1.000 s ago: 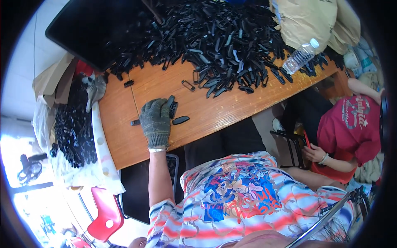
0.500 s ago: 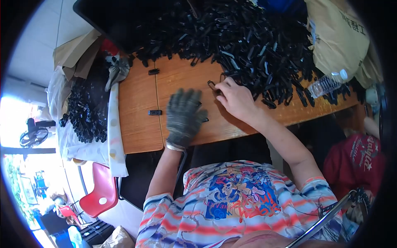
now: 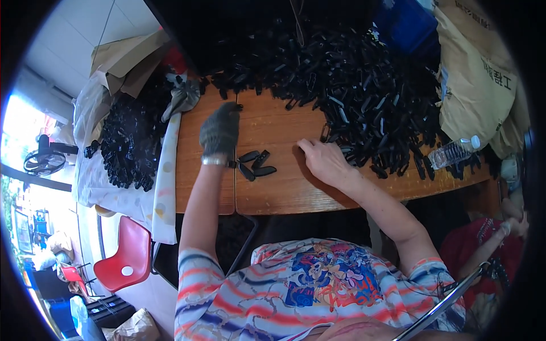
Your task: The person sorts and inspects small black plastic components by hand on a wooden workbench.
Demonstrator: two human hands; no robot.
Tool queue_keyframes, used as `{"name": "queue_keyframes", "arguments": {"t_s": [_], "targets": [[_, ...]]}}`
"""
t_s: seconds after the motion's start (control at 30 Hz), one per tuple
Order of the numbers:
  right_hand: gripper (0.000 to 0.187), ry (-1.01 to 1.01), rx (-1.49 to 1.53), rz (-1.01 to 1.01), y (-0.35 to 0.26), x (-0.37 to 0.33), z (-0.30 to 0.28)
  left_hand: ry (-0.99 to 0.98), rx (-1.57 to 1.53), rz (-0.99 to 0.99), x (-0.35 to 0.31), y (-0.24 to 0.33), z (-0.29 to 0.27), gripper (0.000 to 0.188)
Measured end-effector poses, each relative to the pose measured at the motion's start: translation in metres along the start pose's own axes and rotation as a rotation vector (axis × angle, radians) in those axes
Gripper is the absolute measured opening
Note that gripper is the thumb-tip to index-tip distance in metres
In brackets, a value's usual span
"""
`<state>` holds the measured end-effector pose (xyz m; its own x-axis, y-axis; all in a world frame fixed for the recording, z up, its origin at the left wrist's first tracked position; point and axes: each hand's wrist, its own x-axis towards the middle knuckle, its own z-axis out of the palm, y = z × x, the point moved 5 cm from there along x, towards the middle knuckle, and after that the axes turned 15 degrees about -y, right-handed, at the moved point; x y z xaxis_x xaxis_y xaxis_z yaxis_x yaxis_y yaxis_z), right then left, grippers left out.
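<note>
My left hand [image 3: 220, 131], in a dark grey knit glove, is at the far left of the wooden table [image 3: 278, 128]. Its fingers curl down around a small black plastic piece [image 3: 239, 107], of which only an end shows. Close to that wrist lie several loose black plastic pieces [image 3: 263, 170] in a small group. My bare right hand [image 3: 327, 161] rests low over the table beside the big heap of black plastic pieces [image 3: 369, 96]. Its thumb and forefinger are drawn together, and whatever they hold is hidden. A black open frame-like piece [image 3: 325, 133] stands just beyond its knuckles.
Another pile of black pieces [image 3: 133, 139] lies on plastic sheeting at the left. A clear bottle [image 3: 454, 153] and a brown paper sack [image 3: 480, 85] bound the right side, with a blue crate [image 3: 406, 28] behind. At the right edge sits a person in red [image 3: 492, 256].
My left hand has moved away from me, uncovering several black pieces. My right hand has come slightly nearer, away from the frame-like piece at the heap's edge. The whole view has shifted.
</note>
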<state>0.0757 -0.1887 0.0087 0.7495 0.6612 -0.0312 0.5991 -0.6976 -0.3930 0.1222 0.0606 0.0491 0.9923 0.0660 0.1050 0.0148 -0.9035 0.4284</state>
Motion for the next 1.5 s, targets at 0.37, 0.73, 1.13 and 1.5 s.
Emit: {"name": "queue_keyframes", "arguments": {"t_s": [0.37, 0.73, 1.13, 1.5], "targets": [[0.013, -0.044, 0.053, -0.040, -0.011, -0.011, 0.001, -0.228, 0.131, -0.285, 0.045, -0.006, 0.017, 0.047], [0.020, 0.042, 0.654, 0.142, -0.009, -0.019, -0.023, -0.131, -0.916, -0.011, -0.034, 0.037, 0.012, 0.034], [0.021, 0.416, 0.752, -0.069, -0.051, -0.029, -0.044, -0.303, -1.220, 0.037, -0.106, 0.086, 0.022, 0.029], [0.021, 0.459, 0.618, -0.116, -0.055, -0.033, -0.035, -0.248, -1.150, 0.112, -0.121, 0.083, 0.031, 0.033]]}}
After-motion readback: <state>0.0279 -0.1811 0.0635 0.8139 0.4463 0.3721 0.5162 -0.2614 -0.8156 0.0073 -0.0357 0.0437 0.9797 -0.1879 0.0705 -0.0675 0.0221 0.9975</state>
